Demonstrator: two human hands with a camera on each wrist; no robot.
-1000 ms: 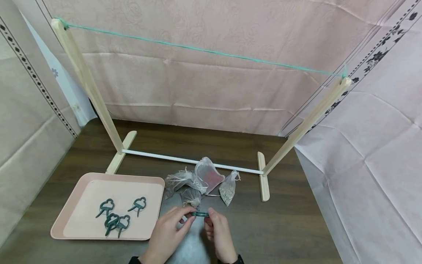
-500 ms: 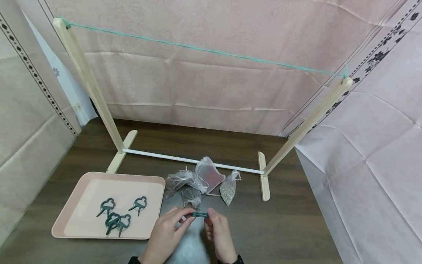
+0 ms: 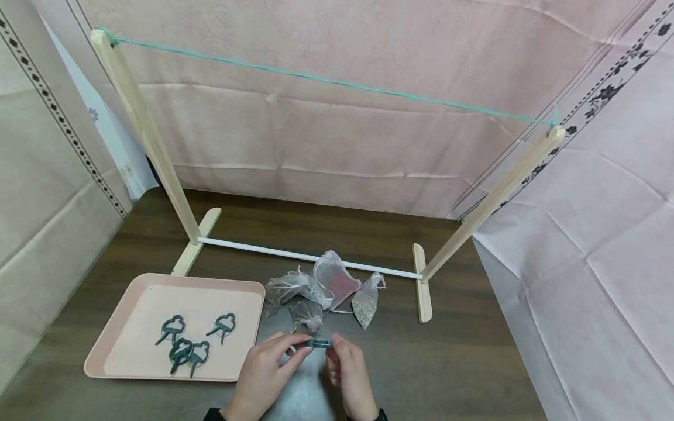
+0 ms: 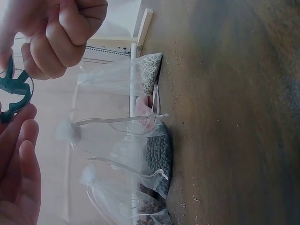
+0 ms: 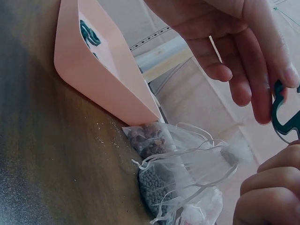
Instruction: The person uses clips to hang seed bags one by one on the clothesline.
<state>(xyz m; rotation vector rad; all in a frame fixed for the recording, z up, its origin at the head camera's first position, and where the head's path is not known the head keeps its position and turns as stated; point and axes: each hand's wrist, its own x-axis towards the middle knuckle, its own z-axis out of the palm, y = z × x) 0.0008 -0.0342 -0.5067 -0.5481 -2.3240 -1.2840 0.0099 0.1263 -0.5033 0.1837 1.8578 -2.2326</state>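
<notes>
Your left hand [image 3: 267, 367] and right hand [image 3: 351, 374] pinch the clip [image 3: 319, 344] between their fingers, one at each end, above the surface [image 3: 453, 362] near the bags [image 3: 337, 283]; it looks light, stiff, perhaps slick, best held by its prongs.

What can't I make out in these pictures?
- Head view: the left hand and right hand cover the ends of the green clip.
- Left wrist view: the left edge cuts off part of that clip.
- Left wrist view: the bag of dark pellets partly hides the pink-filled bag.
- Right wrist view: the tray's wall partly hides the other clips.
</notes>
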